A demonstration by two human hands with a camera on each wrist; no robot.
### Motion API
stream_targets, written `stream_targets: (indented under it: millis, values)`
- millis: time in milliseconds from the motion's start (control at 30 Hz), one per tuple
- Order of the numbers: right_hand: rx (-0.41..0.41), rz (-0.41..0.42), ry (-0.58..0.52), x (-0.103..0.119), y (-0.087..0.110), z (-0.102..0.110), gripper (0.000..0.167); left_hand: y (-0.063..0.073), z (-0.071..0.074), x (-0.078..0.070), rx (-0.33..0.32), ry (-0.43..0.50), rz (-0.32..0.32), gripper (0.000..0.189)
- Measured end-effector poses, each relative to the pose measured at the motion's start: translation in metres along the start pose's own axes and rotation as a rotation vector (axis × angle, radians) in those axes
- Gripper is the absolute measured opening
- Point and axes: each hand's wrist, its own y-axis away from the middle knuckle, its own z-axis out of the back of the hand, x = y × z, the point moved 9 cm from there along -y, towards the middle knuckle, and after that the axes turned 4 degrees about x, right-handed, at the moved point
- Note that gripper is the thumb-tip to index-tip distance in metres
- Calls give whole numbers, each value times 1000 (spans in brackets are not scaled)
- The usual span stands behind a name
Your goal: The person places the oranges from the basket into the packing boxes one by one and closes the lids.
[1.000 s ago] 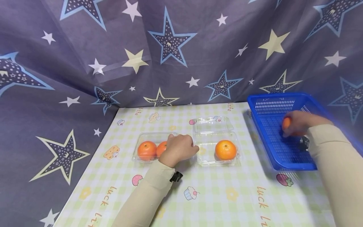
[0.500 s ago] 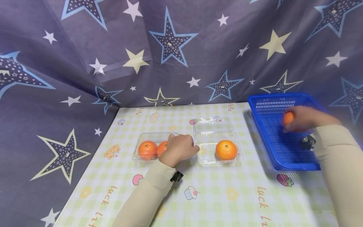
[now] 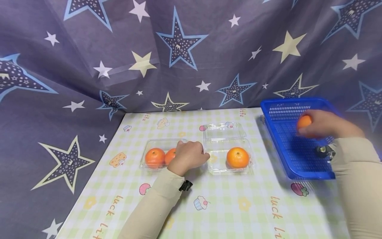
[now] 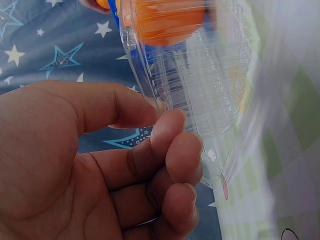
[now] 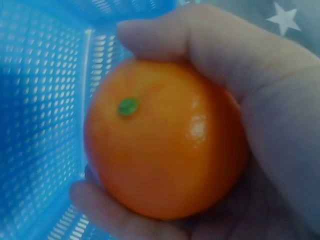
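My right hand (image 3: pixel 326 125) grips an orange (image 3: pixel 304 122) just above the floor of the blue basket (image 3: pixel 276 147). In the right wrist view, thumb and fingers wrap the orange (image 5: pixel 160 145), its green stem end showing. With thumb and index fingertip, my left hand (image 3: pixel 191 155) pinches the near left edge of an opened clear plastic clamshell (image 3: pixel 216 161). One orange (image 3: pixel 237 158) sits in the right half of that clamshell; its lid (image 3: pixel 223 131) lies folded back. Left of it, another clear clamshell (image 3: pixel 149 143) contains two oranges (image 3: pixel 155 158), one partly hidden by my left hand.
The table has a checked cloth (image 3: pixel 221 212) printed with cartoons. A star-patterned curtain (image 3: pixel 119 43) hangs behind the table and along its left side. The basket's raised rim stands at the table's right. A dark strapped wrist camera (image 3: pixel 322 151) hangs beneath my right wrist.
My right hand has lifted slightly within the basket, still gripping the orange, and more of the orange shows. My left hand and both clamshells stay where they were.
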Motion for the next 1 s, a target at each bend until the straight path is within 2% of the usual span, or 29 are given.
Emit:
stream_targets:
  millis: [67, 267, 533, 833, 1000]
  values:
    - [-4, 0, -11, 3, 3, -1, 69, 0, 0, 0, -2, -1, 1, 49]
    - [-23, -2, -22, 9, 10, -4, 51, 0, 0, 2, -3, -4, 1, 48]
    - [-96, 10, -80, 10, 18, -2, 64, 0, 1, 1, -12, -4, -5, 48]
    - [-204, -27, -77, 8, 34, 6, 85, 1, 1, 1, -15, -5, -4, 47]
    - [-318, -41, -105, 7, 45, 14, 90, 1, 0, 0, -12, -3, -8, 47]
